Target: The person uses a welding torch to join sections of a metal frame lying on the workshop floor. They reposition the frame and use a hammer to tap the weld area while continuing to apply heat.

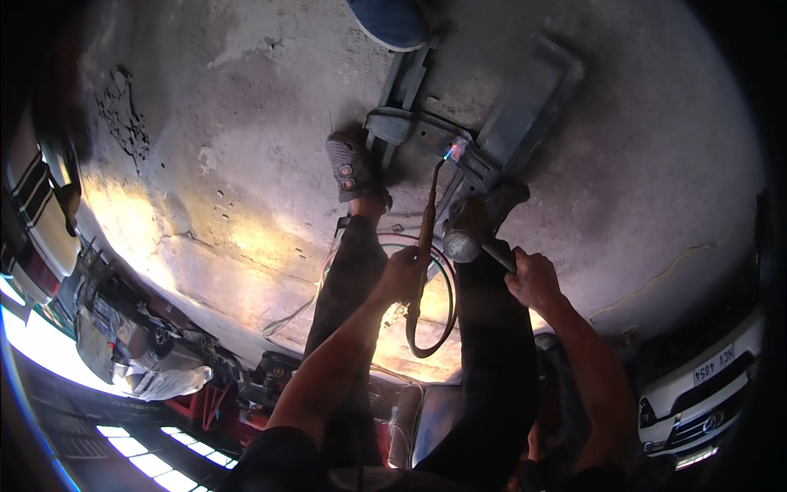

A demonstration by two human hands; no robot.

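My left hand (403,273) grips a long brass torch (426,221) whose tip burns with a small bluish-pink flame (452,151) against a grey metal part (426,131) lying on the concrete floor. My right hand (531,277) holds a hammer (464,245) by its handle, its round steel head hovering just below the heated spot. A dark hose (434,328) loops down from the torch between my legs. My left foot in a grey sandal (348,168) stands beside the metal part.
A longer grey metal bar (533,98) lies angled at the upper right. A blue round object (392,20) sits at the top edge. Tools and red boxes (213,394) clutter the lower left. A white car (705,385) is parked at the lower right.
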